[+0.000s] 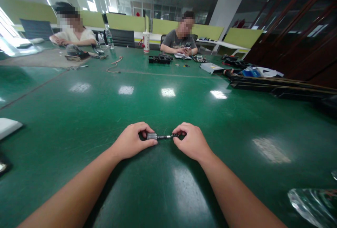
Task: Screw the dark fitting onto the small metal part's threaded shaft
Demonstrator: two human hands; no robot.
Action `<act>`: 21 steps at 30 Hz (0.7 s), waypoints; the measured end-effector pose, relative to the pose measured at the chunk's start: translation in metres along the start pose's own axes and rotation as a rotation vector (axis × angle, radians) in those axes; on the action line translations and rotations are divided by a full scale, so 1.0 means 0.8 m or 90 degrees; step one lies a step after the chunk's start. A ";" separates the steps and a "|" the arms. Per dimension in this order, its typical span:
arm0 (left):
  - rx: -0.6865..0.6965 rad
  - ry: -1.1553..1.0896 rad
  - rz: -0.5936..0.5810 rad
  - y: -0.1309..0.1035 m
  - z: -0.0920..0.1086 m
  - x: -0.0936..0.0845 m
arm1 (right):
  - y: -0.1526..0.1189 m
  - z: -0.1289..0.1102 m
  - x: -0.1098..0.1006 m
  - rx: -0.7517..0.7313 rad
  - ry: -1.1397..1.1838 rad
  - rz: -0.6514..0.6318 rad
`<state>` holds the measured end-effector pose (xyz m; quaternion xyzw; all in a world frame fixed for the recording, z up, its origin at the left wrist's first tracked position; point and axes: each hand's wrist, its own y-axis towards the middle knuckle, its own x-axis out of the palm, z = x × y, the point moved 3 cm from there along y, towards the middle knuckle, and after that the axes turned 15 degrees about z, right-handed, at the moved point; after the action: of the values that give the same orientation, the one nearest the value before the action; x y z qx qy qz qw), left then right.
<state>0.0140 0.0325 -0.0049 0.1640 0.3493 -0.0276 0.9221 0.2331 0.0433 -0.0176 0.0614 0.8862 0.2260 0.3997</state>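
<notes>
My left hand [135,138] grips a short grey metal cylinder [152,136] between thumb and fingers. A thin dark and silver shaft [164,137] runs from the cylinder to the right, roughly level. At its other end my right hand [191,140] pinches a small black ridged piece [175,135] with thumb and forefinger. Cylinder, shaft and ridged piece lie in one line just above or on the green table [147,105]; contact with the table is unclear. Whether the ridged piece is joined to the shaft cannot be made out.
At the far side sit two people [72,33], one with a phone [187,45]. A black device [159,59], a white bottle [146,42], a cable [114,66] and a silver box [211,67] stand there. Clear plastic [310,203] lies near right; a white object [9,128] at left.
</notes>
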 end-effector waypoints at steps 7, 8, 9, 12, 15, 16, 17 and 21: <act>-0.005 0.009 0.002 0.000 -0.001 0.001 | -0.001 -0.006 0.000 -0.016 0.008 -0.022; -0.004 0.010 0.003 0.000 -0.001 0.002 | -0.001 -0.007 0.001 -0.020 0.014 -0.022; -0.002 0.010 0.003 0.000 -0.001 0.002 | -0.001 -0.009 0.002 -0.025 0.025 -0.023; 0.007 0.007 0.004 -0.001 -0.001 0.001 | -0.004 -0.016 0.008 -0.040 0.084 -0.042; 0.012 -0.002 -0.004 0.000 -0.002 0.001 | -0.008 -0.024 0.015 -0.028 0.154 -0.063; 0.012 -0.005 -0.007 0.000 -0.002 0.001 | -0.009 -0.025 0.017 -0.028 0.163 -0.066; 0.011 -0.004 -0.010 0.000 -0.002 0.001 | -0.010 -0.026 0.018 -0.029 0.168 -0.068; 0.008 0.004 -0.013 0.000 -0.002 0.000 | -0.011 -0.026 0.019 -0.026 0.174 -0.067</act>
<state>0.0132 0.0326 -0.0063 0.1660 0.3538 -0.0389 0.9197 0.2083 0.0323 -0.0202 -0.0250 0.9297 0.2288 0.2875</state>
